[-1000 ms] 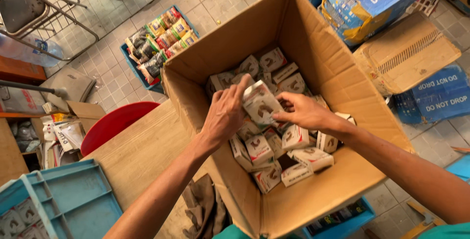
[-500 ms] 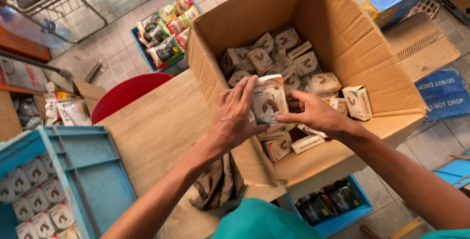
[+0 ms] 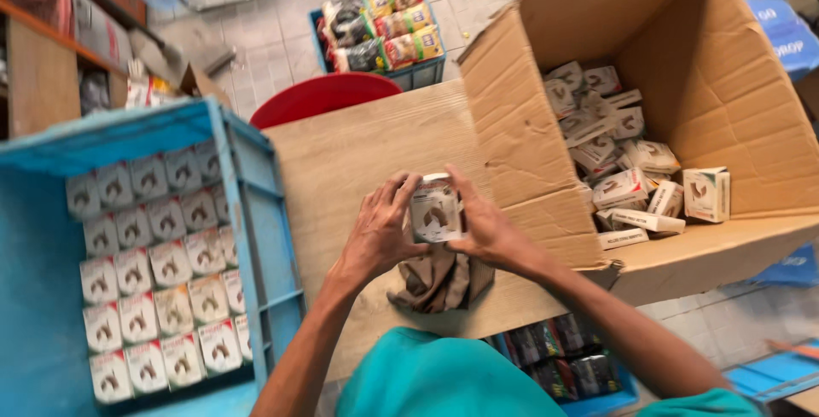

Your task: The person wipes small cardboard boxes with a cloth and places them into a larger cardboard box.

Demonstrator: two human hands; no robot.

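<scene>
Your shirt: teal [image 3: 444, 379], at the near edge of the table [image 3: 358, 152].
Rag: a brown cloth [image 3: 439, 280] lies crumpled on the table just under your hands.
Left hand: your left hand [image 3: 380, 233] closes its fingers on the left side of the small white box [image 3: 435, 212].
Right hand: your right hand [image 3: 486, 229] clamps the same box from the right, thumb over its top edge.
Small white box: held upright between both hands, just above the table, beside the near left corner of the cardboard carton [image 3: 682, 84].
Blue crate: at the table's left edge, the blue crate [image 3: 256, 212] holds matching boxes packed in neat rows.
Carton: tipped open toward you on the right side of the table, loose boxes jumbled inside.
Red stool: the red round seat [image 3: 324, 97] shows beyond the table's far edge.
Far crate: a crate of coloured packets [image 3: 384, 29] sits on the floor.
Risk: your grip is only at the fingertips, so the box could slip and fall onto the rag; the carton overhangs the table's near edge and a knock from your right forearm could, I judge, tip it.
</scene>
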